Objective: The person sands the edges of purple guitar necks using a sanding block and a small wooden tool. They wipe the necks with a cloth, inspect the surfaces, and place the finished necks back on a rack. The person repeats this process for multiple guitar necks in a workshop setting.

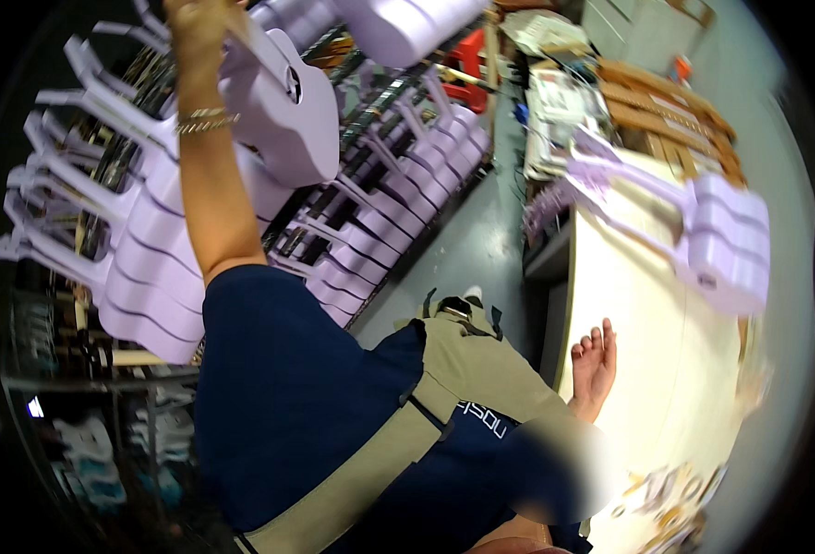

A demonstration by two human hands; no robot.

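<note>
My left hand [202,20] reaches up to the top left and is closed around the neck of a lilac guitar [301,129]. The top edge of the head view cuts off part of that hand. The guitar hangs at a tilt beside my forearm, its round sound hole showing, in front of racked lilac guitars [153,268]. My right hand [594,369] is open, fingers apart, by the near-left edge of a pale table [647,305], with nothing in it. Further along the table lie several lilac guitars [726,240] side by side, their necks pointing to the far left.
Another row of lilac guitars [407,208] stands in the dark rack. Grey floor [463,245] runs between rack and table. Brown wooden pieces [666,106] and stacked papers [564,111] lie beyond the table; a red plastic item [467,69] stands at the back. Small loose parts [670,499] cover the table's near end.
</note>
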